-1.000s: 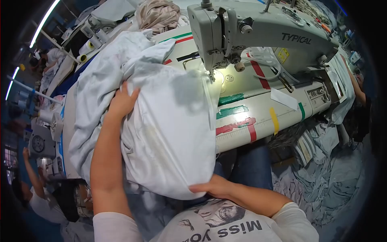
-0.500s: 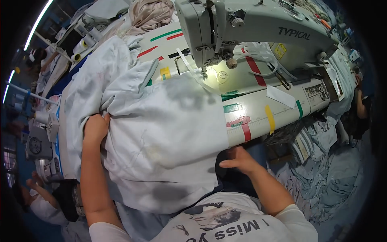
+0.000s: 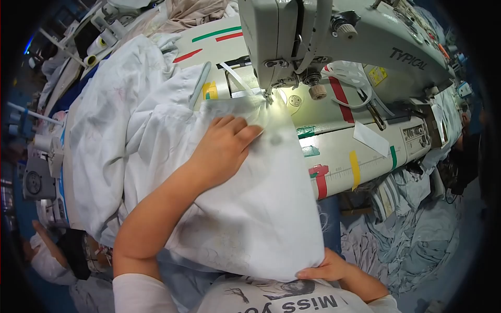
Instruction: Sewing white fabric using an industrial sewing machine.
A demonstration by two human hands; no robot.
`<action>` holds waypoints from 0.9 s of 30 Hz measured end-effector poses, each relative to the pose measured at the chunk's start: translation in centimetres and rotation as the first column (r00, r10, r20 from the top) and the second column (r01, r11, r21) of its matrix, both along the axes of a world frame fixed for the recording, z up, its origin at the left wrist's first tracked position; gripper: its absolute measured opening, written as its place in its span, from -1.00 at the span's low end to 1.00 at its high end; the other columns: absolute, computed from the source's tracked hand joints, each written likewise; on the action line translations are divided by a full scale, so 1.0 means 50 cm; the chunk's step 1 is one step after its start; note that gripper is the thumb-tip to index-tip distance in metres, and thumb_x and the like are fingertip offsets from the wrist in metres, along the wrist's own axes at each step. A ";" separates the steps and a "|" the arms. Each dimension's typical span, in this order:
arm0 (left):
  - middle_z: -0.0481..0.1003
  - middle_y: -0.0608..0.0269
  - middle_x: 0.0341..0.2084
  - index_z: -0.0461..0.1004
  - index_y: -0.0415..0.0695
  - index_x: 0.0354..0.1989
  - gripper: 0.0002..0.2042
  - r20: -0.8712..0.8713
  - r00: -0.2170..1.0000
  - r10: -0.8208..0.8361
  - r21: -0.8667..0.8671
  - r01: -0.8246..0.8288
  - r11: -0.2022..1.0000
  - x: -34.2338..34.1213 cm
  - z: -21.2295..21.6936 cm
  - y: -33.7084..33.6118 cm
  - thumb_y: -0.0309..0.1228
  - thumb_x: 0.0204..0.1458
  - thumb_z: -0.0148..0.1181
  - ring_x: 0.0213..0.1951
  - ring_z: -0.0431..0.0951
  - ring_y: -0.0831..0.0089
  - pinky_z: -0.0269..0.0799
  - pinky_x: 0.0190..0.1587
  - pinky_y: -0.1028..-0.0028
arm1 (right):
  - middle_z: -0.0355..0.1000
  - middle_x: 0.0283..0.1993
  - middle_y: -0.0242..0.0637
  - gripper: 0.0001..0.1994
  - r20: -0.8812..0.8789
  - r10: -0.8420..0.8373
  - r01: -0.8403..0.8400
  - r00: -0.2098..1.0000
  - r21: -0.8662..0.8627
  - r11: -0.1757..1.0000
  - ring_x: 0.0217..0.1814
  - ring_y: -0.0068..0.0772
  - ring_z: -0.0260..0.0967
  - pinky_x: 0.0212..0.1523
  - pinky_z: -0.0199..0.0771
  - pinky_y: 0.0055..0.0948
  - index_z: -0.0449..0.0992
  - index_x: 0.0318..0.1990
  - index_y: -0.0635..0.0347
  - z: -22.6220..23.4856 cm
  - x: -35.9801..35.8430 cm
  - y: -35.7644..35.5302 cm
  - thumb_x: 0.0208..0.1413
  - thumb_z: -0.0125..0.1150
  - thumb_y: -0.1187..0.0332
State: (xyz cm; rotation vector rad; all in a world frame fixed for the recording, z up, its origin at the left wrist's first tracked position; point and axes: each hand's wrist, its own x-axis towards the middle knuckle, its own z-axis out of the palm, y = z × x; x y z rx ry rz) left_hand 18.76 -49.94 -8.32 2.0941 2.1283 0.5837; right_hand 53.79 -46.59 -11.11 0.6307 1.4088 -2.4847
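A large white garment [image 3: 266,208] lies across the bed of the sewing machine [image 3: 276,62], its top edge under the lit presser foot [image 3: 268,96]. My left hand [image 3: 224,148] rests on the cloth just left of the needle, its fingers bent and pressed together on a fold. Close to my body, my right hand [image 3: 329,267] pinches the garment's lower right corner, thumb on top, and holds that edge taut. A narrow white strip [image 3: 237,78] runs to the foot from the upper left.
Bunched white cloth [image 3: 104,115] covers the table's left side. Coloured tape marks, a white paper piece [image 3: 371,140] and a coiled white strip [image 3: 349,73] lie right of the needle. Heaped grey-blue fabric [image 3: 417,245] sits lower right. Another person's arm [image 3: 49,245] shows at far left.
My left hand has moved from the bunched cloth on the left up beside the needle. My right hand has come down, now gripping the garment's corner and drawing its edge towards me.
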 end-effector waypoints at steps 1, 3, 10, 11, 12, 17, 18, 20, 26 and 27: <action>0.36 0.15 -0.23 0.40 -0.11 -0.05 -0.57 0.013 1.000 -0.007 0.006 0.007 1.000 0.015 0.002 -0.011 -0.59 -0.22 0.12 -0.09 0.35 0.19 0.24 -0.02 0.30 | 0.47 -0.09 -0.30 -0.67 0.013 -0.007 0.007 1.000 0.006 1.000 -0.04 -0.52 0.35 0.02 0.32 -0.51 0.47 -0.03 0.34 -0.010 0.014 -0.003 0.04 0.31 0.42; 0.34 0.14 -0.10 0.38 -0.10 -0.02 -0.57 0.007 0.995 0.095 0.021 -0.095 0.995 0.034 0.014 -0.044 -0.51 -0.17 0.17 0.01 0.31 0.18 0.20 0.07 0.22 | 0.50 -0.16 -0.33 -0.74 0.133 -0.006 0.002 0.991 0.025 1.000 -0.10 -0.57 0.36 -0.03 0.33 -0.56 0.50 -0.09 0.35 -0.043 0.026 -0.009 0.09 0.26 0.42; 0.28 0.14 0.11 0.35 -0.06 0.03 -0.58 -0.017 0.994 0.105 0.031 -0.105 0.994 -0.024 0.005 -0.046 -0.38 -0.06 0.19 0.20 0.20 0.16 -0.01 0.24 0.01 | 0.50 -0.17 -0.32 -0.74 0.146 -0.004 -0.004 0.989 0.052 0.999 -0.13 -0.60 0.36 -0.06 0.35 -0.56 0.52 -0.12 0.37 -0.092 0.008 -0.014 0.10 0.26 0.37; 0.28 0.14 0.12 0.35 -0.08 0.03 -0.59 -0.024 0.995 0.099 0.036 -0.098 0.995 -0.034 0.007 -0.039 -0.38 -0.06 0.19 0.19 0.22 0.14 0.01 0.24 0.03 | 0.50 -0.17 -0.32 -0.74 0.149 -0.002 -0.007 0.989 0.058 0.998 -0.13 -0.60 0.36 -0.06 0.35 -0.56 0.52 -0.12 0.37 -0.091 0.001 -0.013 0.10 0.26 0.37; 0.28 0.14 0.12 0.35 -0.08 0.03 -0.59 -0.021 0.995 0.101 0.042 -0.100 0.994 -0.043 0.003 -0.031 -0.38 -0.06 0.19 0.19 0.22 0.14 0.01 0.24 0.03 | 0.50 -0.17 -0.33 -0.74 0.152 -0.024 0.017 0.988 0.050 0.999 -0.13 -0.60 0.36 -0.06 0.35 -0.56 0.52 -0.12 0.36 -0.088 -0.008 -0.010 0.09 0.27 0.38; 0.28 0.09 0.12 0.34 -0.12 0.04 -0.57 0.046 0.991 0.125 0.053 -0.127 0.990 -0.079 0.008 -0.012 -0.38 -0.06 0.21 0.18 0.23 0.10 0.10 0.24 0.17 | 0.50 -0.17 -0.36 -0.69 0.136 -0.070 0.070 0.988 0.007 0.998 -0.12 -0.59 0.37 -0.06 0.36 -0.56 0.52 -0.08 0.32 -0.089 -0.032 -0.014 0.02 0.33 0.40; 0.27 0.06 0.12 0.33 -0.13 0.06 -0.55 0.105 0.984 0.147 0.060 -0.154 0.986 -0.086 0.009 -0.019 -0.38 -0.06 0.22 0.17 0.24 0.08 0.12 0.24 0.23 | 0.50 -0.16 -0.37 -0.67 0.146 -0.038 0.045 0.989 -0.046 0.998 -0.12 -0.58 0.37 -0.05 0.36 -0.56 0.51 -0.07 0.31 -0.086 -0.037 -0.016 -0.01 0.35 0.42; 0.25 0.02 0.14 0.29 -0.15 0.10 -0.50 0.082 0.985 0.155 0.096 -0.163 0.982 -0.088 0.023 -0.043 -0.39 -0.07 0.23 0.17 0.23 0.04 0.15 0.22 0.30 | 0.50 -0.16 -0.38 -0.64 0.159 -0.018 0.034 0.987 -0.095 0.995 -0.11 -0.58 0.37 -0.05 0.36 -0.56 0.50 -0.05 0.30 -0.080 -0.040 -0.024 -0.05 0.37 0.45; 0.19 -0.11 0.19 0.22 -0.21 0.18 -0.41 -0.018 0.882 0.470 -0.203 -0.464 0.862 -0.054 0.077 -0.260 -0.36 -0.06 0.23 0.23 0.18 0.01 0.11 0.24 0.29 | 0.45 -0.06 -0.31 -0.54 0.158 0.109 -0.065 0.981 -0.257 0.964 -0.03 -0.54 0.35 0.01 0.34 -0.53 0.41 0.04 0.33 -0.057 -0.020 -0.035 -0.08 0.36 0.53; 0.19 -0.15 0.19 0.19 -0.21 0.21 -0.40 -0.069 0.825 0.562 -0.241 -0.560 0.793 -0.059 0.069 -0.296 -0.30 -0.01 0.20 0.24 0.16 0.00 0.09 0.25 0.30 | 0.45 -0.04 -0.29 -0.52 0.052 0.082 -0.065 0.995 -0.259 0.964 -0.01 -0.51 0.34 0.03 0.33 -0.51 0.39 0.07 0.33 -0.042 -0.010 -0.025 -0.07 0.35 0.53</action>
